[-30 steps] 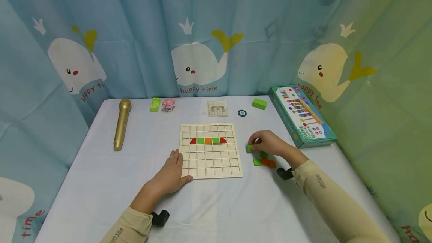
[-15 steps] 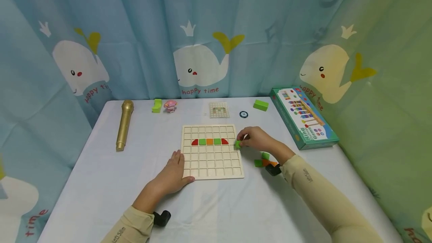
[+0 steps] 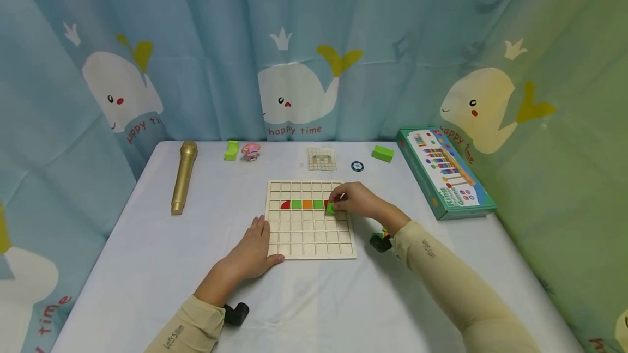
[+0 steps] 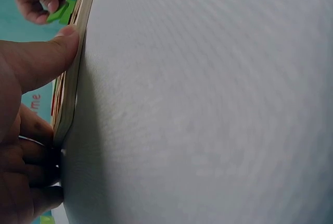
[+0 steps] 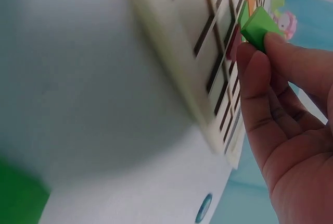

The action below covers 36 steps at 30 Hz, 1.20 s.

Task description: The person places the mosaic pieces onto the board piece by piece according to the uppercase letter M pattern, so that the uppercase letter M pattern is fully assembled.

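Head camera views the table [image 3: 147, 266] from above; both close wrist cameras share the grid board [image 3: 310, 220] edge.

right hand [image 3: 360, 201] pinching green block [image 3: 331, 208], grid board [image 3: 311, 236]

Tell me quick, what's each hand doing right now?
Left hand: open, fingers flat, steadying the square wooden grid board.
Right hand: pinching a small green square block over the board.
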Each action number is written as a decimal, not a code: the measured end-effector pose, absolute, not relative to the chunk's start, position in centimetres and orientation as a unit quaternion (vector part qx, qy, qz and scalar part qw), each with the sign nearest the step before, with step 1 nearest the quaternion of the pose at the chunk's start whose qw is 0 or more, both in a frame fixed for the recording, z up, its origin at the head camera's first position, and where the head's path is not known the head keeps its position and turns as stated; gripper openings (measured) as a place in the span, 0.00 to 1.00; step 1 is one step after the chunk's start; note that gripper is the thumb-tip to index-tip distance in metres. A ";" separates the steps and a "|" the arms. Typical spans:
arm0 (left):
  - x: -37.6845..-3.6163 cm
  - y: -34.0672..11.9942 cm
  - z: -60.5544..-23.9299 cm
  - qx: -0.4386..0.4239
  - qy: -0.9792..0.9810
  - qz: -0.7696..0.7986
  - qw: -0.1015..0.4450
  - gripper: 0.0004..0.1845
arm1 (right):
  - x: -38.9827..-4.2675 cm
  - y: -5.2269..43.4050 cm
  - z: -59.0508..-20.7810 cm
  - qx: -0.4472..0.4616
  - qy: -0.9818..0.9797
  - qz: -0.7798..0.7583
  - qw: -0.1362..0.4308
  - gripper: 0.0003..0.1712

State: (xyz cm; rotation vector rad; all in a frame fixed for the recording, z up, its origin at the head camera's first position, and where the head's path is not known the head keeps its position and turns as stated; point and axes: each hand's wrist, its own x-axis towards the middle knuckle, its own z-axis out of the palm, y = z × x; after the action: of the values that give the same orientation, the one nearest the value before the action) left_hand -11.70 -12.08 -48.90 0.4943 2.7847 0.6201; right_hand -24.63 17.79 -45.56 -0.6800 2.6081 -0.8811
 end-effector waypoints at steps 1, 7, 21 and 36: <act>-11.7 -12.1 -48.9 0.170 0.955 0.211 0.123 0.50 | -24.7 17.5 -45.6 -0.237 0.908 -0.309 0.154 0.05; -11.8 -12.3 -48.9 0.175 0.955 0.206 0.120 0.50 | -25.1 15.4 -45.6 -0.246 0.906 -0.304 0.161 0.05; -12.0 -12.2 -48.9 0.182 0.955 0.198 0.122 0.50 | -25.2 11.8 -45.9 -0.280 0.890 -0.318 0.169 0.05; -12.1 -12.5 -48.9 0.187 0.956 0.192 0.122 0.50 | -25.0 8.3 -46.5 -0.303 0.887 -0.302 0.173 0.04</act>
State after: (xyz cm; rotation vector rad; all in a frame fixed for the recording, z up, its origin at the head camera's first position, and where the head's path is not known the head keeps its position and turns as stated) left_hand -12.12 -12.51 -48.89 0.5458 2.7892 0.5601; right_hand -25.03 8.29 -46.48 -0.8590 2.5176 -0.8567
